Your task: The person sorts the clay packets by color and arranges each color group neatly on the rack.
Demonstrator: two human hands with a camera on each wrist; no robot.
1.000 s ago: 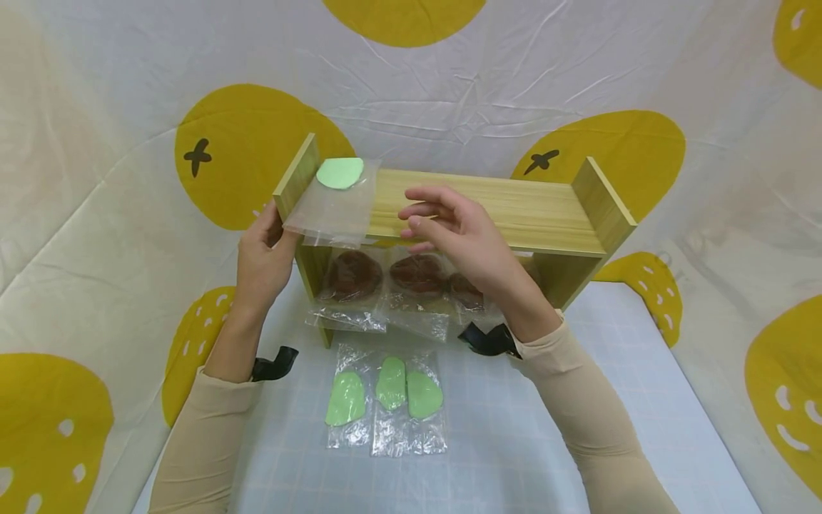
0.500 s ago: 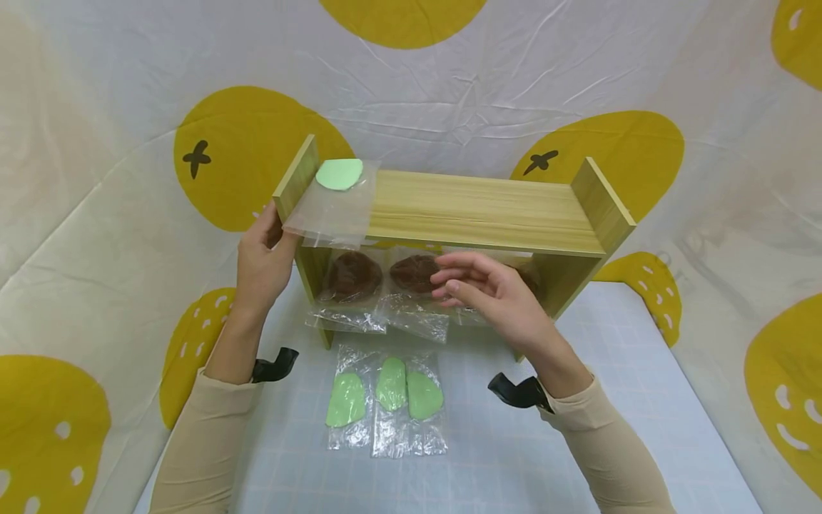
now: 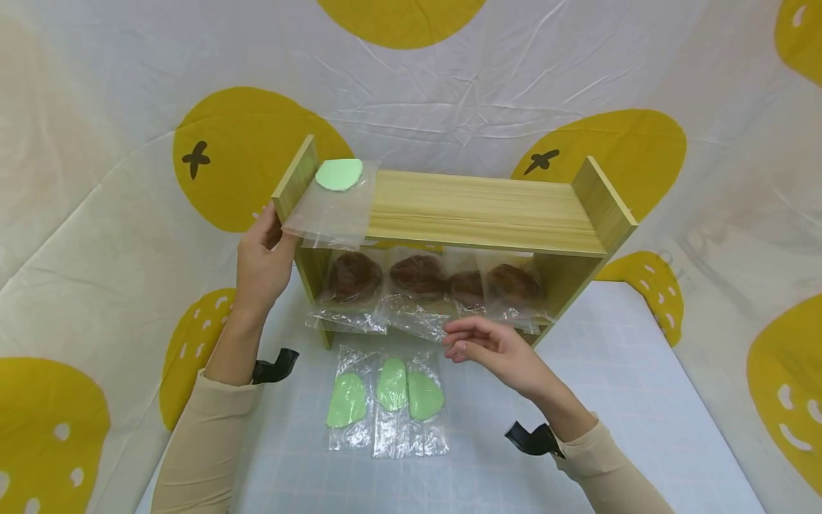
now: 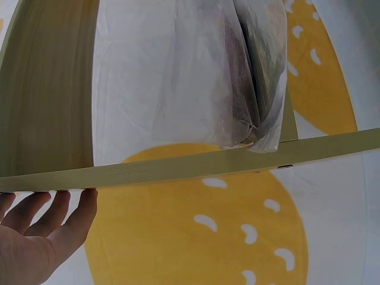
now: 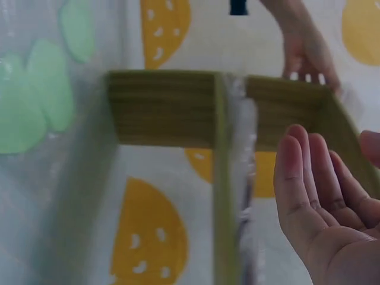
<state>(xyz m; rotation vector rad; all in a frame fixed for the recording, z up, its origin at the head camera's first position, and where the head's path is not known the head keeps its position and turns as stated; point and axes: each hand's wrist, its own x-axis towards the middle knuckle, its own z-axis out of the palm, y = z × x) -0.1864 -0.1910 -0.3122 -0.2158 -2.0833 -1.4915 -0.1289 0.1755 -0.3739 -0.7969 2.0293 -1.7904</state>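
Observation:
My left hand (image 3: 263, 260) rests against the outer left side of a small wooden shelf (image 3: 475, 207); in the left wrist view its fingertips (image 4: 86, 199) touch the panel's edge. A clear bag with a pale green flat piece (image 3: 339, 175) lies on the shelf's top board at the left, its open end hanging over the front edge. My right hand (image 3: 494, 353) hovers in front of the lower tier, holding nothing, fingers loosely bent. Behind it, several bagged dark brown round pieces (image 3: 354, 277) stand in a row on that tier, bag ends hanging forward.
Three bagged green flat pieces (image 3: 392, 385) lie side by side on the pale checked tablecloth (image 3: 289, 457) before the shelf. A white cloth backdrop (image 3: 437, 100) with yellow shapes rises behind and at both sides. The shelf's right end panel (image 3: 604, 196) stands upright.
My right hand has come down and toward me, from over the top board to below the lower tier, uncovering the brown pieces on the right. The left hand has stayed put.

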